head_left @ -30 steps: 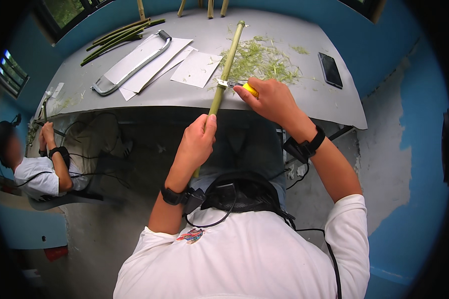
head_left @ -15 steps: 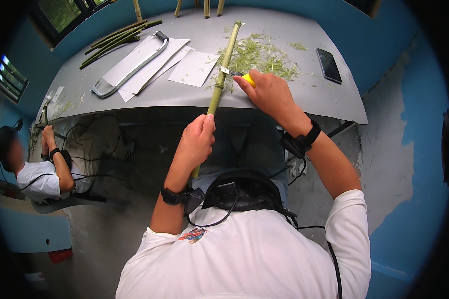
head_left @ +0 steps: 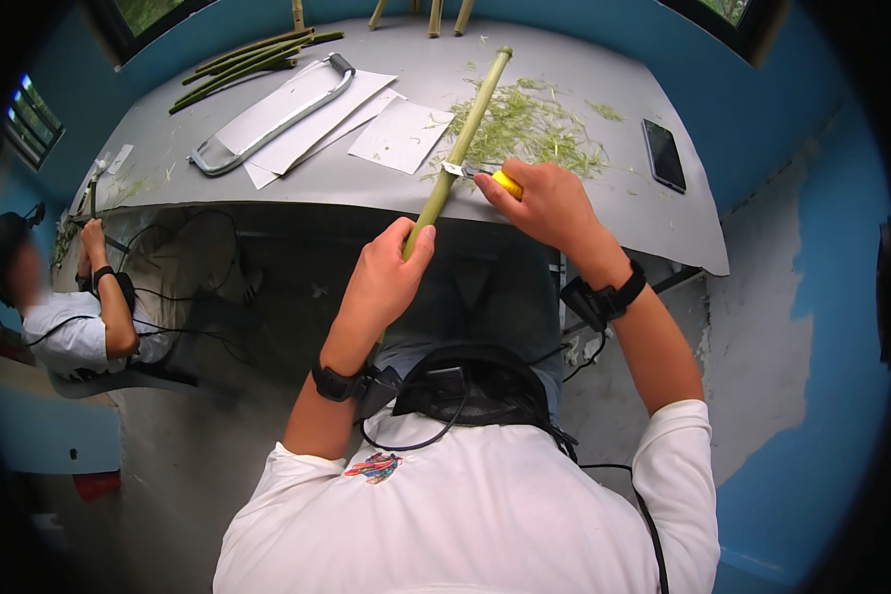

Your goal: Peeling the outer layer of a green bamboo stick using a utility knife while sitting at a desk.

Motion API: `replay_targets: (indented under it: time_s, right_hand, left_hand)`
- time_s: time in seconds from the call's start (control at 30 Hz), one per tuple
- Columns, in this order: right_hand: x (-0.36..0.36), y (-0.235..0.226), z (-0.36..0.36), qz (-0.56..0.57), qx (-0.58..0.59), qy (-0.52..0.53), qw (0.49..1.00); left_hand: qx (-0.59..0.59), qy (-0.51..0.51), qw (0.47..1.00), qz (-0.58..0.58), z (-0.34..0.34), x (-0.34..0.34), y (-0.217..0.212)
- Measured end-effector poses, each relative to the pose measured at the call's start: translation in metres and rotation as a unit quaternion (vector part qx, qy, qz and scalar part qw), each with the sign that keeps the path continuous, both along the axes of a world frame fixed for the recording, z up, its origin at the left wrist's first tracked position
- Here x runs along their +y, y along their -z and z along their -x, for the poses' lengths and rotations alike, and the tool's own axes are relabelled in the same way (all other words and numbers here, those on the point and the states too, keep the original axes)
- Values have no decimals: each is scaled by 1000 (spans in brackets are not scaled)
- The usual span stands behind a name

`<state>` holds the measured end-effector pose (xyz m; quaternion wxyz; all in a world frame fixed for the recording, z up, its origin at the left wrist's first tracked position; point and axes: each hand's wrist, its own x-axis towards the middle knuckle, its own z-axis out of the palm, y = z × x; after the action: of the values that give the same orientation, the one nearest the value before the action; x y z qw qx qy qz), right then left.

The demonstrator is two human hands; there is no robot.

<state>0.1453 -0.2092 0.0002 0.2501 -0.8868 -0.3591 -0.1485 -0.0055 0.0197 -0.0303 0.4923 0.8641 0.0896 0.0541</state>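
Note:
A green bamboo pole (head_left: 479,111) slants across the table's front edge, its far end over the tabletop. My left hand (head_left: 386,273) is wrapped round its lower part, just off the table edge. In my right hand (head_left: 546,203) is a peeler (head_left: 508,184) with a yellow handle; its pale metal head touches the pole well above my left hand. My fingers partly cover the handle. Thin green shavings (head_left: 540,124) lie scattered on the table to the right of the pole.
On the grey table (head_left: 604,198) lie a bow saw (head_left: 282,124), white paper sheets (head_left: 398,137), several thin green stalks (head_left: 243,67) and a phone (head_left: 665,155). Upright bamboo pieces (head_left: 435,18) stand at the far edge. Another person (head_left: 79,317) sits at the left, holding a stick.
The peeler has slid down the pole toward me, while my left hand keeps its grip. The whole view has shifted slightly.

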Motion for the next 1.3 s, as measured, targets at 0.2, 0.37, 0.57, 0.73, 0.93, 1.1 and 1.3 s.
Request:
replay_targets:
  time_s: [0.2,0.37,0.57,0.73,0.93,1.1,1.3]
  right_hand:
    - [4,-2,-3,11,37,-1,999]
    - [9,-6,-11,49,17,-12,999]
    - [8,-11,-41,50,-16,57,997]
    - [20,-28,-9,70,45,12,996]
    - [20,-9,1,74,25,13,997]
    - [24,-6,2,74,-8,40,996]
    - [13,-12,-23,59,-25,84,994]
  left_hand:
    - [60,58,976,201,-6,6,20]
    - [131,65,930,338,-3,9,12]
    - [155,90,902,394,-3,12,8]
    - [166,74,894,408,6,16,7]
    - [151,59,925,344,10,9,6]
    - [131,39,964,228,12,7,4]
    - [87,57,987,126,13,15,8]
